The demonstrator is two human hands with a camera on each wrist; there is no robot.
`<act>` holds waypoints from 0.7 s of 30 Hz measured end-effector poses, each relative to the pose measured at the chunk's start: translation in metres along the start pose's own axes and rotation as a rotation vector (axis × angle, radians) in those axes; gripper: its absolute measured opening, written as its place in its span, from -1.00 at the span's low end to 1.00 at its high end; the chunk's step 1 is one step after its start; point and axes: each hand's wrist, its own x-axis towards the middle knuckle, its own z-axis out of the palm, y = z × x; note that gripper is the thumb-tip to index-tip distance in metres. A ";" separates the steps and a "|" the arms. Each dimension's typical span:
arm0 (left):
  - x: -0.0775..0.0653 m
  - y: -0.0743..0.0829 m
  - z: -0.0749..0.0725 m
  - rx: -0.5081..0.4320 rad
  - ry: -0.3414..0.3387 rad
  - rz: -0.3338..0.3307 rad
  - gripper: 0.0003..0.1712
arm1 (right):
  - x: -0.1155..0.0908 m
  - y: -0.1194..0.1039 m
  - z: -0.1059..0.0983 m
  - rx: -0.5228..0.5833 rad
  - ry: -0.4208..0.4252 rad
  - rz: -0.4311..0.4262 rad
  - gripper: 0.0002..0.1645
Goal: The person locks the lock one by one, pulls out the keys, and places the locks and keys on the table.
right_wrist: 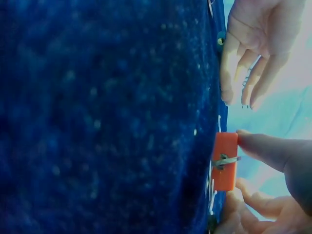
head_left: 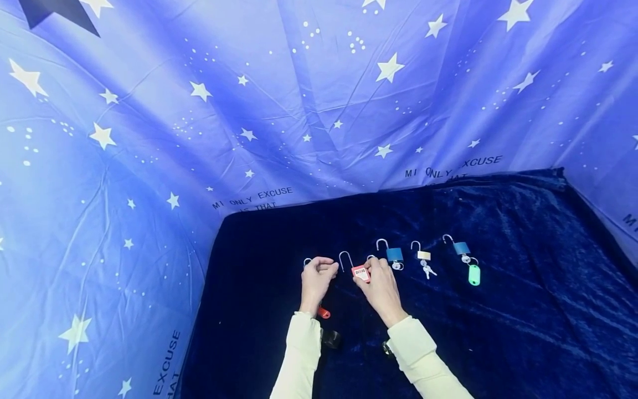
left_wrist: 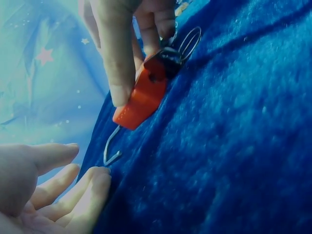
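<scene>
A red padlock (head_left: 360, 274) with a white label is gripped between the thumb and fingers of my right hand (head_left: 384, 291). Its long shackle (head_left: 344, 258) stands open toward the left. In the right wrist view, a key (right_wrist: 226, 162) sticks out of the red body (right_wrist: 225, 142). My left hand (head_left: 315, 285) hovers left of the shackle, fingers loosely bent and holding nothing; its fingertips come close to the shackle's hook (left_wrist: 111, 155) in the left wrist view. Part of another shackle (head_left: 306, 260) and a red tag (head_left: 324, 312) show around the left hand, their lock mostly hidden.
Right of my hands lie a blue padlock (head_left: 395, 255), a small brass-coloured padlock (head_left: 423, 255) with keys, and another blue padlock (head_left: 461, 248) with a green tag (head_left: 474, 275), all with open shackles. Dark blue velvet cloth (head_left: 523, 310) covers the table; a starry curtain (head_left: 319, 100) hangs behind.
</scene>
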 end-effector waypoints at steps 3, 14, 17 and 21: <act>-0.001 -0.001 0.003 -0.075 -0.046 -0.028 -0.82 | 0.000 0.001 0.000 -0.012 -0.018 0.015 -0.52; -0.008 0.000 0.011 -0.121 -0.111 -0.039 -0.79 | 0.000 0.001 -0.002 -0.044 -0.060 0.026 -0.51; -0.009 0.000 0.013 -0.135 -0.129 -0.039 -0.78 | 0.000 0.002 -0.001 -0.047 -0.058 0.021 -0.52; -0.010 -0.001 0.015 -0.126 -0.155 -0.029 -0.76 | -0.002 0.002 0.000 -0.048 -0.056 0.013 -0.52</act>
